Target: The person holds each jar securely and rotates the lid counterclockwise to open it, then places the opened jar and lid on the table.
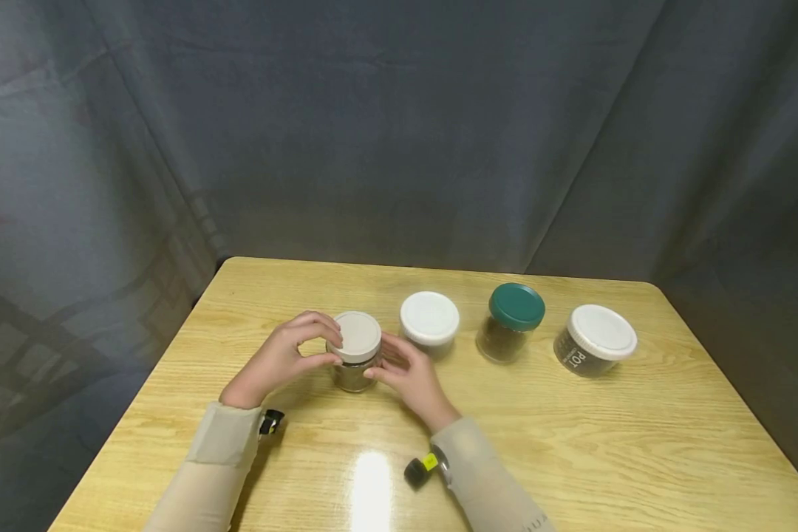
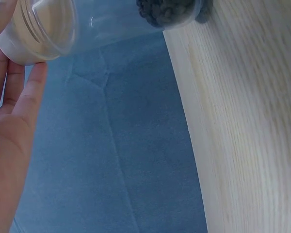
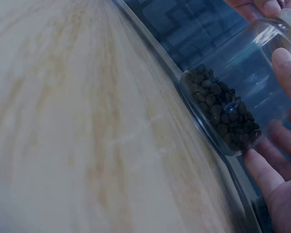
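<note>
A clear jar [image 1: 351, 378] with a cream-white lid [image 1: 359, 336] stands upright at the left part of the table. My left hand [image 1: 275, 360] holds the lid at its rim, thumb in front and fingers behind. Around the jar's body on the right side, my right hand [image 1: 415, 379] grips with thumb and fingers. Small dark round pellets [image 3: 223, 110] fill the lower part of the jar, as the right wrist view shows. The left wrist view has the lid [image 2: 17, 46] between the left fingers. How tightly the lid sits cannot be told.
To the right stand a white-lidded jar [image 1: 429, 319], a dark-filled jar with a green lid [image 1: 516, 307] and a white-lidded pot [image 1: 601, 332] with lettering. All are on the wooden table [image 1: 572, 443]. A dark grey curtain [image 1: 386, 148] hangs behind it.
</note>
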The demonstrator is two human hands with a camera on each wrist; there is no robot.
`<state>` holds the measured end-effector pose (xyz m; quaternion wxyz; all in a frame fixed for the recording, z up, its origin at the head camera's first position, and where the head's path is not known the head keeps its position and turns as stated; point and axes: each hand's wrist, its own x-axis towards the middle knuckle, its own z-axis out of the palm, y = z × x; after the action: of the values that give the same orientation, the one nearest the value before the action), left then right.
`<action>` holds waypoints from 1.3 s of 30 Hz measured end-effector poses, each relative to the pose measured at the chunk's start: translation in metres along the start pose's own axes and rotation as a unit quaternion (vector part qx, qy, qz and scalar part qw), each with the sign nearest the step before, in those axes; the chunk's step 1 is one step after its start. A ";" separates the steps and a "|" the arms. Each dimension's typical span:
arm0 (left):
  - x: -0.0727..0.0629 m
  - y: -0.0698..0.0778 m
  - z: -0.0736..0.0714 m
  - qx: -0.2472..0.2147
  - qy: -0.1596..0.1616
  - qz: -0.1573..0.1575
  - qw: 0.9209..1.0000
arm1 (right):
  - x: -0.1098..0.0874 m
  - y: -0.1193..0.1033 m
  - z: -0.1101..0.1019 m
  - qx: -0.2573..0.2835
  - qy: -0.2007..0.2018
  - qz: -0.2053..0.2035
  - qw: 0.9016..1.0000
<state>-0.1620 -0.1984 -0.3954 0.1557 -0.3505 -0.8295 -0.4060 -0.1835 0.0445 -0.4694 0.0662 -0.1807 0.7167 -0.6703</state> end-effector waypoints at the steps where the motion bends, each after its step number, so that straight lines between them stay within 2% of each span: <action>1: 0.000 0.000 0.000 -0.001 0.000 -0.003 1.000 | 0.000 0.001 0.000 0.000 0.000 -0.002 1.000; 5: 0.000 -0.001 0.000 0.000 0.000 -0.008 1.000 | -0.001 0.001 0.000 0.001 0.001 -0.010 1.000; 25: 0.001 -0.004 0.002 0.017 0.013 0.003 1.000 | 0.000 -0.001 0.001 -0.001 0.009 -0.027 1.000; 39: -0.001 -0.001 0.004 0.061 0.032 0.052 0.996 | -0.002 -0.001 0.002 -0.007 0.008 -0.020 1.000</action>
<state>-0.1620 -0.1967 -0.3993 0.2239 -0.3703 -0.8280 -0.3566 -0.1805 0.0436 -0.4685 0.0457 -0.1904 0.7178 -0.6681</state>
